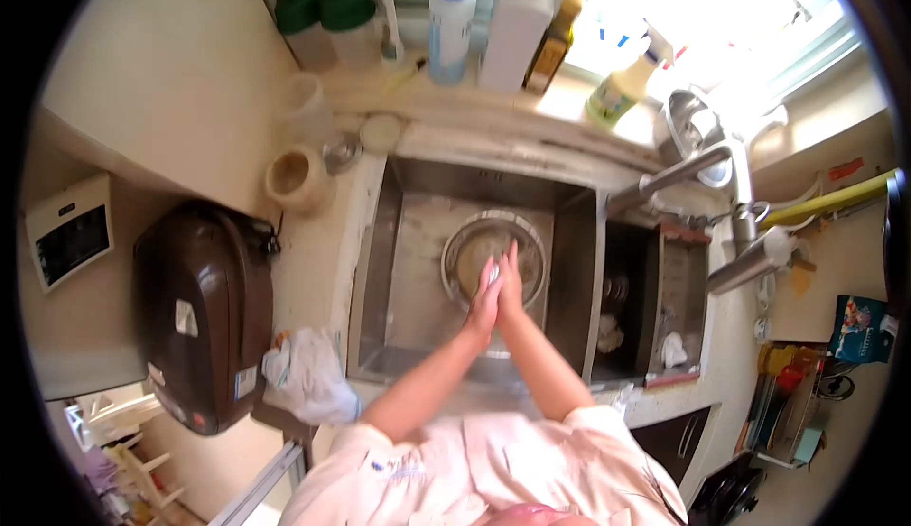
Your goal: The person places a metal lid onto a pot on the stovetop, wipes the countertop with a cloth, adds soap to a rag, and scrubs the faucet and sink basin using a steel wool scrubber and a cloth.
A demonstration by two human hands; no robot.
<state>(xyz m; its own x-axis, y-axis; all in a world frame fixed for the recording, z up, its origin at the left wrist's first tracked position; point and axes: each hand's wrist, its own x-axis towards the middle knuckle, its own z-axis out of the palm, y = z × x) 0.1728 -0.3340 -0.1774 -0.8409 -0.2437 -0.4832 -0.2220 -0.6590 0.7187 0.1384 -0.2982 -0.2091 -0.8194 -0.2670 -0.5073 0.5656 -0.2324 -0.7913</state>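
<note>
My left hand and my right hand are pressed together, palm to palm, over a round metal bowl in the sink. My right fingers are stretched out, pointing away from me. At the tips of my closed left fingers shows a small pale, shiny spot, too small to name. The bowl stands on the floor of the stainless steel sink. Whether it holds water cannot be made out clearly.
A faucet rises at the right, over a smaller basin. Bottles, including a blue-capped one and a spray bottle, line the back ledge. At the left are a brown appliance, a cloth and a round container.
</note>
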